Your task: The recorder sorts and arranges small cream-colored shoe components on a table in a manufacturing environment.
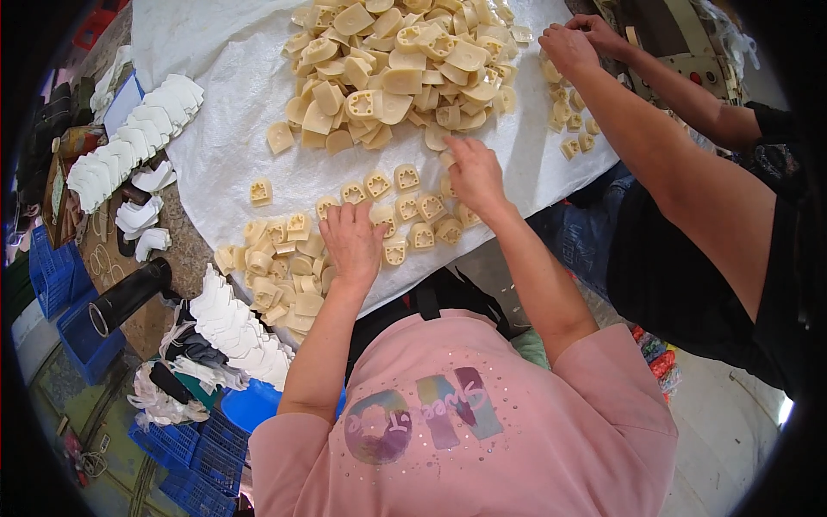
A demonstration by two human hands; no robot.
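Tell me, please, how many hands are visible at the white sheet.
4: the wearer's left hand, among cream pieces; right hand, beside the large pile; and, upper right, a co-worker's nearer hand and partly hidden farther hand.

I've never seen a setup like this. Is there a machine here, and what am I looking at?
No machine is doing the handling: these are a person's bare hands. The one picture comes from a wide camera on that person's head, looking down, so edges bend. On a white sheet lie a big heap of cream pieces, a smaller heap and loose rows between the hands. The left hand is on pieces beside the smaller heap; the right hand reaches to the big heap's near edge. Fingers hide whether either grips anything. Another person's hands work at upper right.
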